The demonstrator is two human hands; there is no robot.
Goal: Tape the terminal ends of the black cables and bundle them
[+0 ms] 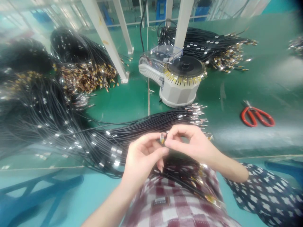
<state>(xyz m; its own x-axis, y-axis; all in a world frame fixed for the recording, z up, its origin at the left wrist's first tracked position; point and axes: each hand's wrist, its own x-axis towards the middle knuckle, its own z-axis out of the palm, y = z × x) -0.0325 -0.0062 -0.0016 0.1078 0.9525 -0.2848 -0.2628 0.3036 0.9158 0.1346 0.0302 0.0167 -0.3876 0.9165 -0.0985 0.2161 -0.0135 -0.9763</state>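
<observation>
Above my lap, at the front edge of the table, my two hands meet at a small silver connector (162,138) with a bit of yellow at its lower end. My left hand (144,153) is curled around it, the index finger along its top and the thumb below. Beside it, my right hand (188,138) pinches thumb and index together at the connector's right side; what lies between those fingertips is hidden. Behind the hands runs a thick bundle of black cables (146,126) with silver ends. More black cables with yellow-wrapped ends (189,176) lie across my lap.
A white tape dispenser (180,90) with a round black top stands behind the cable bundle. Red-handled snips (257,115) lie at right. Cable piles (85,72) fill the left, another pile (203,44) the back. White frame posts (106,41) rise from the green table (127,101).
</observation>
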